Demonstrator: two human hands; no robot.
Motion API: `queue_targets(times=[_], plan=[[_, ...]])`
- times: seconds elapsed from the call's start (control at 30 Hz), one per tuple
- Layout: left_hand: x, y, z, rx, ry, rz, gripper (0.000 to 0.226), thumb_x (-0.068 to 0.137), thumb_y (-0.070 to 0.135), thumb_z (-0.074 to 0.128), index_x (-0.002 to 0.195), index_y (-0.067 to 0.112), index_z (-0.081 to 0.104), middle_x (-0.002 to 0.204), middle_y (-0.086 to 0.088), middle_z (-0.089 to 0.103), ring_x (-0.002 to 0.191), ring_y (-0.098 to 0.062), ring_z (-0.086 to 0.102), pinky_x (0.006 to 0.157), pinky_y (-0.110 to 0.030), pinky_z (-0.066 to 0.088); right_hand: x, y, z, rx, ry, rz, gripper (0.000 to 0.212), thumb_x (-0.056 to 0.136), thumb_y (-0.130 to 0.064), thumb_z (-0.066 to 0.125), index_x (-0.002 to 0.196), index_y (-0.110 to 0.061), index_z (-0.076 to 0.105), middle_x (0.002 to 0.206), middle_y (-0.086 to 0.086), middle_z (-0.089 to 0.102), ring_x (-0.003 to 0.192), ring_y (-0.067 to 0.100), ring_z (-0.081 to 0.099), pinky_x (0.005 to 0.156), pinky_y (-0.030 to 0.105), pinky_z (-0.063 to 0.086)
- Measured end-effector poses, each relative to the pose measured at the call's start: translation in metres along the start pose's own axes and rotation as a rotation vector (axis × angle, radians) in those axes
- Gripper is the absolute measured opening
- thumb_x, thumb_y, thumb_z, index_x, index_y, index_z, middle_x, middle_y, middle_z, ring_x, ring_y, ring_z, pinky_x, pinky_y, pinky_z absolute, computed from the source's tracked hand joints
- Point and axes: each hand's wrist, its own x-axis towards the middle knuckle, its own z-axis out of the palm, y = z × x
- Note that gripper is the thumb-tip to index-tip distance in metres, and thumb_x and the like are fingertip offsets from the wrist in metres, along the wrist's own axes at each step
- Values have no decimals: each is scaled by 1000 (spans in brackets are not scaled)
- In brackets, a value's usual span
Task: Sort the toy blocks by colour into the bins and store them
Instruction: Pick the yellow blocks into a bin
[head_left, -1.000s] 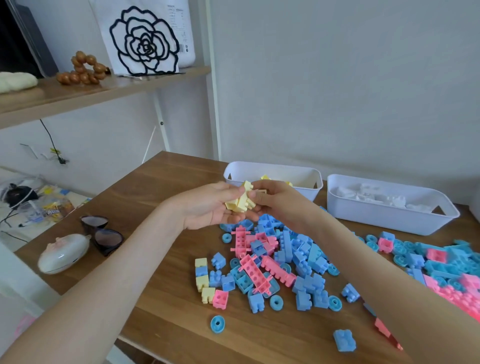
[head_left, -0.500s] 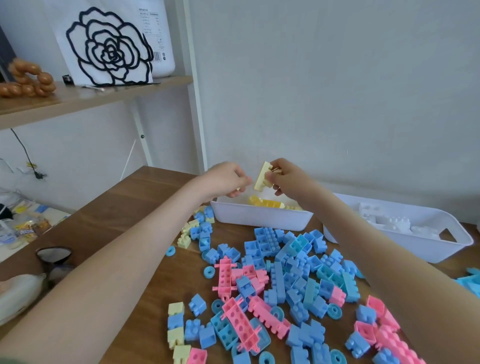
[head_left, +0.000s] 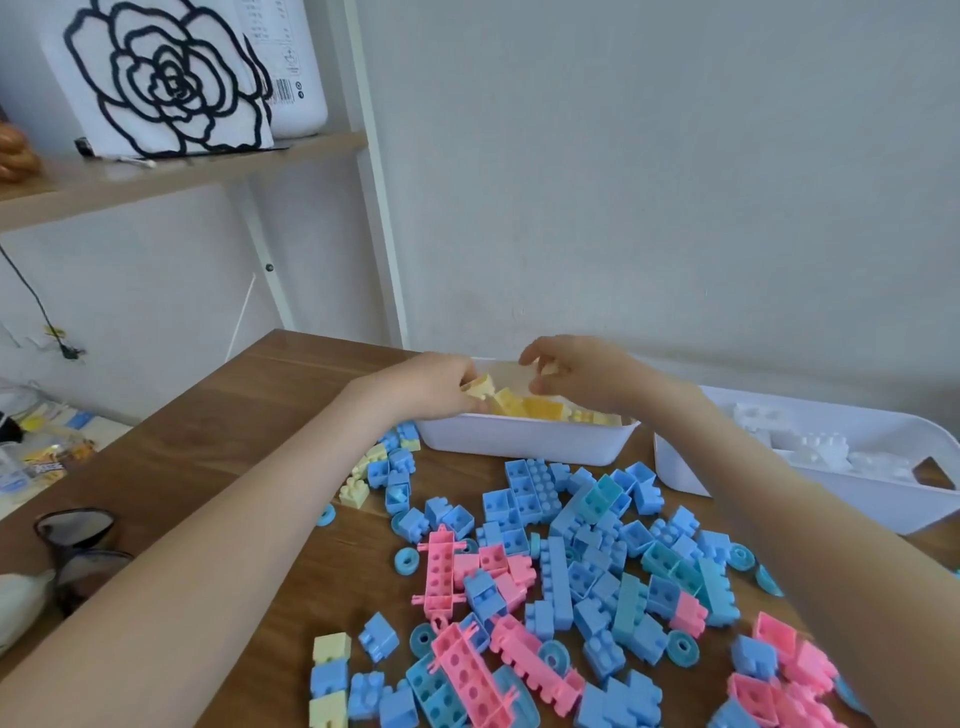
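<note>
Left hand (head_left: 431, 384) pinches a yellow block (head_left: 480, 387) over the bin's (head_left: 519, 447) 9 o'clock end. Right hand (head_left: 582, 374) hovers mid-bin, fingers curled; holding anything, can't tell. Released this near the rim, the block could bounce onto the desk (head_left: 234, 441).

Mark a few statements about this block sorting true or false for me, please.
1. The left hand holds a yellow block over the left bin. True.
2. Blue blocks and pink blocks lie loose on the table. True.
3. The right bin holds pink blocks. False: it holds white blocks.
4. The sunglasses lie in a bin. False: they lie on the table, near its left edge.
5. The left bin is empty. False: yellow blocks lie in it.
</note>
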Motion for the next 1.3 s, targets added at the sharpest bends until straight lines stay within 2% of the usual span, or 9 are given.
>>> queue_targets(times=[0.1, 0.17, 0.27, 0.53, 0.7, 0.8, 0.97, 1.13, 1.3], plan=[[-12, 2, -4, -37, -35, -22, 55, 97, 44, 43, 143, 15, 35, 141, -5, 46, 124, -22, 48, 99, -31, 40, -11, 0, 4, -50, -100, 13, 41, 95, -30, 50, 135, -24, 43, 134, 0, 48, 108, 15, 49, 86, 23, 34], [-29, 2, -10, -138, 67, -6, 51, 101, 39, 37, 146, 17, 30, 146, -6, 41, 128, -21, 45, 101, -31, 37, -21, -1, 5, -75, -49, 7, 41, 96, -27, 48, 136, -23, 41, 137, 1, 45, 118, 18, 47, 92, 26, 36], [-62, -4, -14, -144, 186, 19, 46, 101, 34, 38, 145, 20, 32, 147, -4, 40, 130, -20, 43, 99, -31, 36, -40, -11, 4, -117, 7, -18, 42, 96, -27, 48, 137, -24, 39, 138, -1, 42, 121, 18, 46, 102, 38, 37], [-179, -12, 24, -287, 47, 17, 69, 91, 35, 58, 147, 25, 20, 142, 7, 41, 118, -6, 47, 101, -24, 40, -111, -77, 18, -101, -154, -242, 34, 96, -25, 49, 130, -21, 49, 125, -2, 52, 111, 15, 52, 91, 21, 36], [-229, -21, 52, -211, 64, 85, 51, 92, -2, 38, 134, 26, 47, 119, 14, 51, 106, 2, 47, 81, 0, 34, -151, -124, 43, -85, -264, -421, 33, 97, -18, 48, 129, -22, 53, 125, -4, 55, 108, 11, 51, 94, 22, 38], [-250, -30, 68, -138, 134, 120, 58, 87, -8, 35, 133, 25, 48, 125, 13, 48, 119, -4, 42, 91, -4, 26, -168, -144, 63, -31, -308, -480, 31, 95, -16, 50, 126, -22, 55, 122, -2, 56, 106, 10, 52, 95, 24, 39], [-257, -42, 90, -89, 124, 166, 57, 91, -6, 34, 140, 21, 42, 143, 13, 38, 131, -8, 35, 108, -17, 25, -180, -158, 101, -155, -317, -534, 39, 93, -20, 54, 131, -19, 49, 131, 0, 45, 120, 16, 39, 102, 27, 31], [-253, -46, 94, -37, 205, 81, 39, 99, 13, 41, 136, 24, 44, 124, 5, 44, 115, -9, 38, 90, -16, 30, -174, -157, 111, -317, -204, -496, 25, 93, -20, 51, 117, -19, 55, 120, 2, 43, 111, 18, 42, 88, 26, 31], [-255, -47, 102, -91, 203, 43, 28, 98, 27, 47, 126, 24, 51, 112, 7, 48, 106, -8, 43, 85, -21, 38, -172, -152, 104, -156, -342, -342, 20, 93, -18, 51, 113, -17, 57, 109, -2, 50, 101, 13, 47, 87, 22, 35]])
